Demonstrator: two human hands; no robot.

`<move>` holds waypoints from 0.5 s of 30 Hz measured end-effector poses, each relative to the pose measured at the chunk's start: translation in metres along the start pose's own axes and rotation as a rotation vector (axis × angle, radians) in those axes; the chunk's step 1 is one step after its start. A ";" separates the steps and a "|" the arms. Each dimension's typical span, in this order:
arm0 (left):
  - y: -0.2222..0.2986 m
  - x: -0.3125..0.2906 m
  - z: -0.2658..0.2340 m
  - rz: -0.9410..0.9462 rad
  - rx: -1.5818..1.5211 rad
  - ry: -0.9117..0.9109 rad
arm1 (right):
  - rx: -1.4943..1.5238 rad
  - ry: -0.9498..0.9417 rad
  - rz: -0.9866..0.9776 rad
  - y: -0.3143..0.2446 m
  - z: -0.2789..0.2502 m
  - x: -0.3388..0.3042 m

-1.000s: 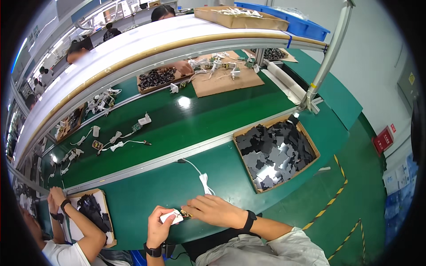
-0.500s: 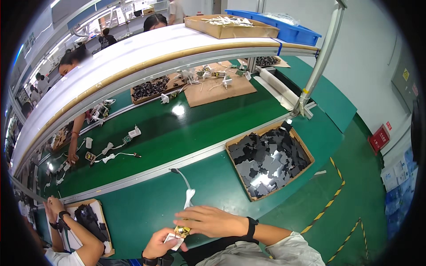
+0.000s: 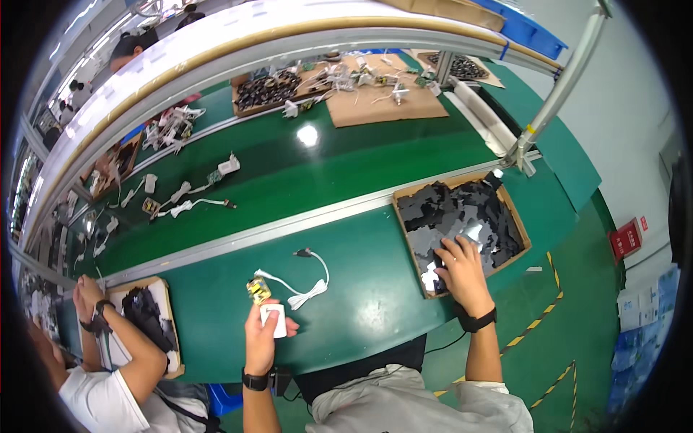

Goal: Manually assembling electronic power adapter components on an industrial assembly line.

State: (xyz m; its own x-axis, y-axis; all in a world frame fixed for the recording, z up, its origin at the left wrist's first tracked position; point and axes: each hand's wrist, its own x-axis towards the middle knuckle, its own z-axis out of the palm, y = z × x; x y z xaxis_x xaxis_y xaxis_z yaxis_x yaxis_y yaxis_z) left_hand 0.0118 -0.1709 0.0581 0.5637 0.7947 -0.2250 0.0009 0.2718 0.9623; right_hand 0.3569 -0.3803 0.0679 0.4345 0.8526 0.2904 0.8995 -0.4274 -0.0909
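My left hand (image 3: 261, 345), low in the middle, grips a white charger housing (image 3: 276, 320) between thumb and fingers. A yellowish circuit board (image 3: 258, 290) sticks out beyond the fingers, with a white cable (image 3: 310, 294) running from it, bundled and lying on the green table. My right hand (image 3: 465, 280) reaches over the near part of a cardboard box (image 3: 526, 239) full of dark grey and black flat cut pieces (image 3: 438, 205). Its fingers are apart, with the tips on the pieces; no piece shows lifted in them.
Across a metal rail, a green conveyor belt (image 3: 303, 169) carries loose chargers with cables (image 3: 189, 195). A brown cardboard sheet (image 3: 382, 108) holds more parts. A co-worker's hands (image 3: 90, 299) are at the left, beside another box of black pieces (image 3: 148, 317). An overhead shelf and metal post frame the bench.
My right hand has left the circuit board and moved right into the box of dark pieces. My left hand has shifted left and up with the charger. The view has also shifted.
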 end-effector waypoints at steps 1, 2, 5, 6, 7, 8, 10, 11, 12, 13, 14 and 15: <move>0.002 -0.004 -0.003 0.013 0.056 -0.041 | 0.033 -0.012 -0.014 -0.007 -0.002 0.007; 0.006 -0.009 -0.006 0.010 0.054 0.005 | 0.070 -0.024 -0.035 -0.014 -0.004 0.014; 0.028 -0.017 -0.007 0.044 0.561 -0.320 | 0.161 0.064 -0.088 -0.013 -0.002 0.020; 0.039 -0.010 -0.001 0.049 0.741 -0.345 | 0.183 0.113 -0.047 -0.006 -0.005 0.012; 0.034 -0.008 -0.003 0.137 0.878 -0.253 | 0.248 0.194 -0.018 -0.003 -0.007 0.006; 0.030 -0.007 -0.010 0.208 1.025 -0.155 | 0.455 0.152 0.109 0.007 -0.008 -0.002; 0.036 -0.020 -0.030 0.189 0.772 -0.049 | 0.608 0.075 0.108 0.010 -0.007 -0.005; 0.036 -0.028 -0.037 0.176 0.769 0.019 | 0.616 0.040 0.156 0.011 -0.015 -0.006; 0.038 -0.037 -0.043 0.109 0.589 -0.057 | 0.639 0.021 0.104 0.010 -0.014 -0.005; 0.040 -0.044 -0.049 0.054 0.404 -0.139 | 0.626 0.078 0.121 0.009 -0.013 -0.003; 0.040 -0.050 -0.051 0.011 0.214 -0.230 | 0.607 0.139 0.145 0.008 -0.016 0.005; 0.038 -0.054 -0.055 0.015 0.211 -0.199 | 0.621 0.129 0.118 -0.012 -0.029 0.014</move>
State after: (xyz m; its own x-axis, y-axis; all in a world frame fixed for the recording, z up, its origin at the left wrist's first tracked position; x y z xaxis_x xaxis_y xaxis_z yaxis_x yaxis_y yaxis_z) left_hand -0.0644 -0.1739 0.0985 0.7158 0.6701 -0.1964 0.1514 0.1256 0.9805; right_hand 0.3509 -0.3720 0.1006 0.5582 0.7506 0.3536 0.7221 -0.2297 -0.6525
